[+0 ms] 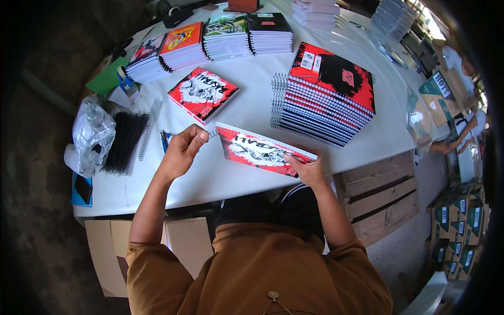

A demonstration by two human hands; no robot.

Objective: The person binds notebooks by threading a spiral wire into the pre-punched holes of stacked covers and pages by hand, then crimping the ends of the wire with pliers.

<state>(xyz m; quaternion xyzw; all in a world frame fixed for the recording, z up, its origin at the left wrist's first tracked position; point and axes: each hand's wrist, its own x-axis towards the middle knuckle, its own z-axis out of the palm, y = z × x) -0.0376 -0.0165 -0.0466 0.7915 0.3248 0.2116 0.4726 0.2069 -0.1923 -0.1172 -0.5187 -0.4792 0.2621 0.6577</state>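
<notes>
My right hand (308, 169) grips a notebook (247, 151) with a red, white and black cover at its right end, thumb on top. The notebook is tilted over the table's front part, its long edge facing up. Pinched between my left thumb and fingers is a wire spiral (213, 133), which reaches the notebook's upper left corner; my left hand (184, 149) is closed on it. How far the wire runs along the edge is too fine to tell. Beyond the notebook lies a small pile of matching red covers (203, 93). Blue-handled pliers (165, 140) rest beside my left hand.
A tall stack of spiral notebooks (328, 100) stands to the right. Several notebook piles (226, 37) line the back. Black spirals (123, 142), silver spirals (151, 128) and a plastic bag (92, 134) lie left. A wooden pallet (378, 194) and cartons (457, 226) are at right, near another person.
</notes>
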